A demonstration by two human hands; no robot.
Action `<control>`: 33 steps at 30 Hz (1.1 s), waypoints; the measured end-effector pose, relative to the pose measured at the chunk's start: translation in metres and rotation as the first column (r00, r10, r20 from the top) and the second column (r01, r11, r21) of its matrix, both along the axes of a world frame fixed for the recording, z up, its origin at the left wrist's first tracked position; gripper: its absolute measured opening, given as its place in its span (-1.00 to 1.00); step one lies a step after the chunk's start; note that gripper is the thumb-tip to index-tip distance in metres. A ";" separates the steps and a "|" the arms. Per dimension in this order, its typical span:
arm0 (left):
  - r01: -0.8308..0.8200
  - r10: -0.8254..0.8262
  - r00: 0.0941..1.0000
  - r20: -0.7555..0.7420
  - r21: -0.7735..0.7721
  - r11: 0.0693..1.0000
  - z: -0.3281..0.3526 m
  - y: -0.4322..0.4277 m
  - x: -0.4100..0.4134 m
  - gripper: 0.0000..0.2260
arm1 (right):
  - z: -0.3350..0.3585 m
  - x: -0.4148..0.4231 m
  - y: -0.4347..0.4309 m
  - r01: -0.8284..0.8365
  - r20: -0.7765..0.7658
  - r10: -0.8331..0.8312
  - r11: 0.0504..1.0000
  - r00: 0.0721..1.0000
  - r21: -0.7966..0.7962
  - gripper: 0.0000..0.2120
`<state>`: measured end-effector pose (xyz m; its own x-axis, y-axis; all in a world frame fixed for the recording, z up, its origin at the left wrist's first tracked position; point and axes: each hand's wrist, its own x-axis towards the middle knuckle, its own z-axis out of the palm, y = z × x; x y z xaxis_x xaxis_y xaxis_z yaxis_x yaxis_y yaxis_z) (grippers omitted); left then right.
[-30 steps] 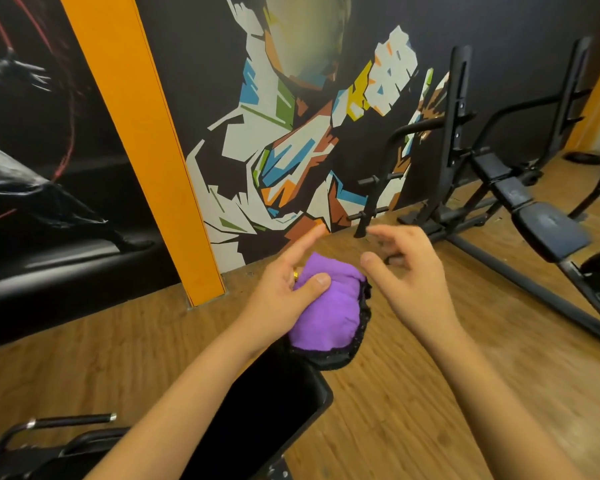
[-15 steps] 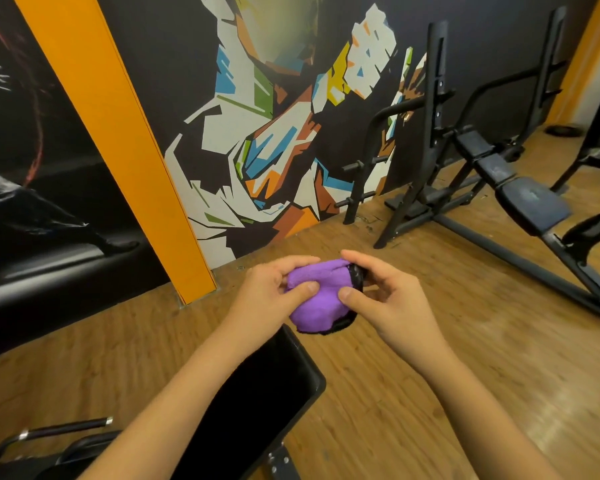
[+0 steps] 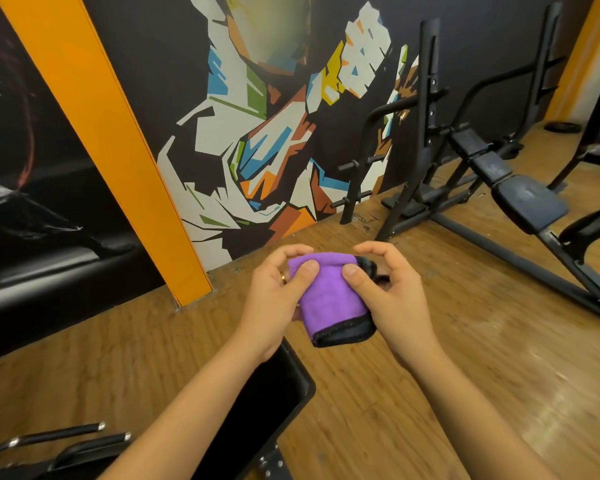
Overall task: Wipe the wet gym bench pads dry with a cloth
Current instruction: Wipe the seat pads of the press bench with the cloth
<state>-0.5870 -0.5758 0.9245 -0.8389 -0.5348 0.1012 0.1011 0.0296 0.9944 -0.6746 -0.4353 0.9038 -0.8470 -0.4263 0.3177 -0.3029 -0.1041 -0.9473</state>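
A black bench pad [image 3: 278, 393] awaits wiping. Just beyond its far end, the left hand [image 3: 274, 296] and right hand [image 3: 392, 299] hold a folded purple cloth [image 3: 329, 299], fingers [image 3: 286, 252] and thumbs pinching its top. Folding appears under way; next, lay it flat on the pad. Half a second earlier it was bunched smaller.
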 end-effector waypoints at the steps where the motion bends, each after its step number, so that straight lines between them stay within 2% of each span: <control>1: -0.007 0.008 1.000 -0.004 0.078 0.997 -0.002 0.006 -0.003 -0.80 | -0.002 -0.002 0.002 0.025 0.007 -0.025 1.000 1.000 -0.005 -0.78; 3: 0.019 -0.016 1.000 -0.020 0.149 0.989 -0.006 0.014 -0.010 -0.72 | -0.006 -0.008 0.009 0.063 0.021 -0.063 0.998 0.998 -0.013 -0.75; 4: 0.036 -0.032 0.999 -0.031 0.128 0.991 -0.008 0.017 -0.013 -0.69 | -0.009 -0.012 0.013 0.077 0.030 -0.077 0.997 0.997 -0.015 -0.75; 6: 0.023 -0.025 0.999 -0.047 -0.041 0.999 -0.013 0.021 -0.021 -0.67 | -0.012 -0.020 0.022 0.060 0.064 -0.058 0.998 0.996 -0.028 -0.75; 8: -0.024 0.012 0.999 -0.046 -0.265 0.964 -0.022 0.020 -0.033 -0.67 | -0.015 -0.026 0.028 0.021 0.145 -0.009 0.997 0.989 -0.075 -0.72; 10: -0.072 0.058 0.997 -0.045 -0.490 0.869 -0.032 0.020 -0.047 -0.67 | -0.019 -0.034 0.031 0.026 0.242 0.004 0.992 0.970 -0.122 -0.70; 12: -0.077 0.044 0.997 -0.066 -0.652 0.754 -0.043 0.023 -0.063 -0.67 | -0.024 -0.043 0.033 0.041 0.311 0.004 0.990 0.951 -0.138 -0.70; 14: 0.001 -0.049 0.998 -0.045 -0.728 0.685 -0.048 0.030 -0.079 -0.63 | -0.026 -0.055 0.034 0.015 0.361 0.047 0.986 0.931 -0.167 -0.73; 15: 0.050 -0.106 0.994 -0.021 -0.781 0.623 -0.050 0.032 -0.089 -0.57 | -0.025 -0.061 0.034 -0.010 0.400 0.091 0.980 0.912 -0.201 -0.73; 17: 0.158 -0.208 0.976 0.071 -0.885 0.438 -0.054 0.032 -0.109 -0.39 | -0.023 -0.077 0.035 -0.063 0.495 0.221 0.947 0.840 -0.316 -0.72; 19: 0.234 -0.247 0.956 0.158 -0.918 0.320 -0.057 0.025 -0.134 -0.18 | -0.022 -0.102 0.035 -0.095 0.566 0.360 0.892 0.742 -0.442 -0.66; 21: 0.243 -0.271 0.948 0.166 -0.929 0.279 -0.062 0.014 -0.167 -0.19 | -0.025 -0.138 0.035 -0.131 0.599 0.422 0.874 0.681 -0.468 -0.56; 23: 0.218 -0.291 0.945 0.147 -0.949 0.228 -0.072 -0.001 -0.203 -0.28 | -0.029 -0.179 0.033 -0.173 0.602 0.412 0.894 0.684 -0.414 -0.52; 24: 0.217 -0.283 0.946 0.157 -0.956 0.197 -0.076 -0.008 -0.223 -0.25 | -0.031 -0.201 0.031 -0.187 0.595 0.381 0.913 0.708 -0.362 -0.54; 25: 0.223 -0.262 0.949 0.175 -0.961 0.167 -0.081 -0.015 -0.244 -0.17 | -0.032 -0.223 0.028 -0.199 0.565 0.323 0.942 0.759 -0.271 -0.58; 26: 0.220 -0.234 0.955 0.184 -0.966 0.137 -0.084 -0.021 -0.265 -0.10 | -0.032 -0.246 0.025 -0.186 0.484 0.212 0.977 0.849 -0.101 -0.64; 27: 0.204 -0.209 0.961 0.179 -0.973 0.105 -0.087 -0.027 -0.287 -0.06 | -0.033 -0.269 0.021 -0.125 0.315 0.076 0.982 0.946 0.140 -0.67; 28: 0.184 -0.193 0.967 0.168 -0.980 0.069 -0.090 -0.033 -0.309 -0.05 | -0.036 -0.295 0.018 -0.004 0.066 -0.023 0.924 0.998 0.383 -0.66; 29: 0.163 -0.182 0.971 0.154 -0.986 0.034 -0.093 -0.039 -0.333 -0.05 | -0.041 -0.323 0.016 0.131 -0.171 -0.041 0.820 0.984 0.556 -0.62; 30: 0.143 -0.172 0.975 0.140 -0.990 0.005 -0.095 -0.046 -0.358 -0.05 | -0.045 -0.349 0.013 0.240 -0.334 -0.010 0.716 0.942 0.656 -0.57; 33: 0.122 -0.169 0.977 0.128 -0.992 -0.043 -0.098 -0.064 -0.439 -0.01 | -0.059 -0.423 0.008 0.438 -0.555 0.083 0.524 0.827 0.731 -0.50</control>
<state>-1.0260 -0.6398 0.8260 -0.8677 0.2641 0.4211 0.2743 0.9609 -0.0375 -1.0971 -0.4272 0.8450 -0.7756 -0.5632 0.2850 -0.6295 0.7233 -0.2838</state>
